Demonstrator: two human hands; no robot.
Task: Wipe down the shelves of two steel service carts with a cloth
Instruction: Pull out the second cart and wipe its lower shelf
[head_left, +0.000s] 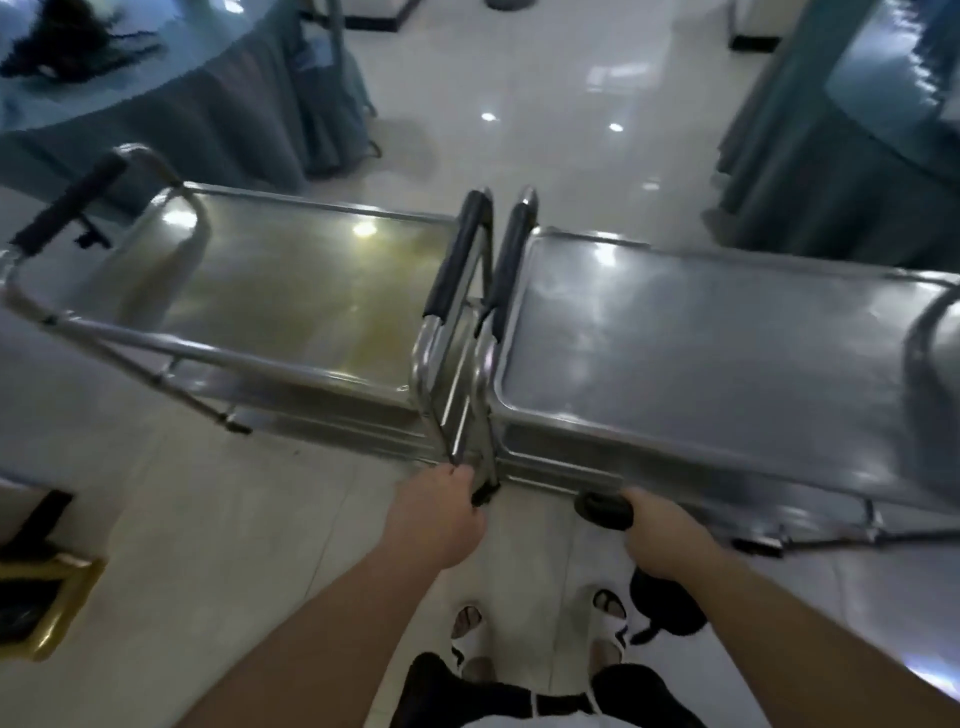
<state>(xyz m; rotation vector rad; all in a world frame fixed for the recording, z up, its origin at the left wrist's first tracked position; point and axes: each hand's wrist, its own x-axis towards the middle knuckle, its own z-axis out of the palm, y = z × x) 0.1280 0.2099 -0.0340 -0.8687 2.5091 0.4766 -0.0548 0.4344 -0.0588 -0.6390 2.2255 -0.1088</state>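
Two steel carts side by side on a shiny white tile floor (561, 93), handles almost touching in the middle. Left cart (291, 291) with a yellow-brown stained top shelf; right cart (727, 353) with a grey top shelf, smeared and dull. Black foam grips on the two middle handles (457, 260), standing up close together, and another black grip on the far left handle (67, 208).

Left hand (436, 519) down low at the near corner where the two carts meet, fingers curled round the bottom of a steel leg there. Right hand (665, 540) down by the near edge of the right cart, just beside a black caster wheel (602, 512), fingers curled under and mostly hidden; cannot tell what is held. A dark lump (670, 603) hanging just under the right hand, touching it, too blurry to tell if cloth or not.

Feet in white sandals (613, 613) on the floor below, between the arms. Round tables with blue-grey cloths (156, 119) at the far left and far right. A gold-framed thing (57, 608) at the left edge, low down.
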